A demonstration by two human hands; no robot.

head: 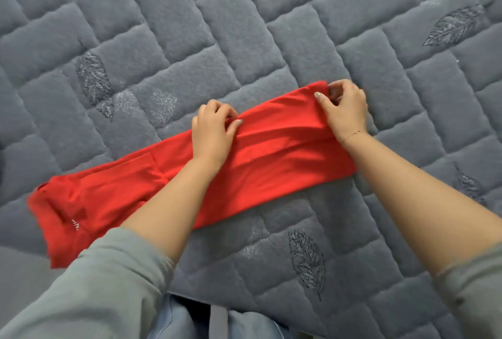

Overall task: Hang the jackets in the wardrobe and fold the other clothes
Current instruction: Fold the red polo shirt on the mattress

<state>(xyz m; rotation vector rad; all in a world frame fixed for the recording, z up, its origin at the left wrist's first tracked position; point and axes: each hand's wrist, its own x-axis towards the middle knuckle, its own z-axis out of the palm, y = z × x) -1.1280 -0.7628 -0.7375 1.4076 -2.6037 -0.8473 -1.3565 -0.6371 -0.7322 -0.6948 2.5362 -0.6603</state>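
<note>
A: Start at the bottom of the frame. What is nearest?

B: The grey-green pushed-up sleeves [89, 284], and between them a strip of pale blue denim [173, 319] at the bottom edge. Both bare forearms reach up over the grey quilted bed cover stitched with leaf motifs [271, 40].

A: And the garment?

B: The bright red, soft knit garment folded into a long narrow band [266, 159] lies flat on the cover, running from the lower left of the frame up to the centre right. Its lower-left end, with small white lettering, reaches past the cover's edge and looks ragged or blurred.

A: The hands?

B: The left hand [212, 129] sits mid-band, thumb and curled fingers pinching the far long edge. The right hand [345, 110] pinches the upper-right corner the same way; a thin bracelet [353, 133] shows at the wrist.

A: What could spoil the fold?

B: I judge the loose layers the main risk. If one pinch catches only the top layer, lifting would pull the band open. Uneven pulls would skew the edges, and the plush cover may drag on the knit. The overhanging end could slide off too.
</note>
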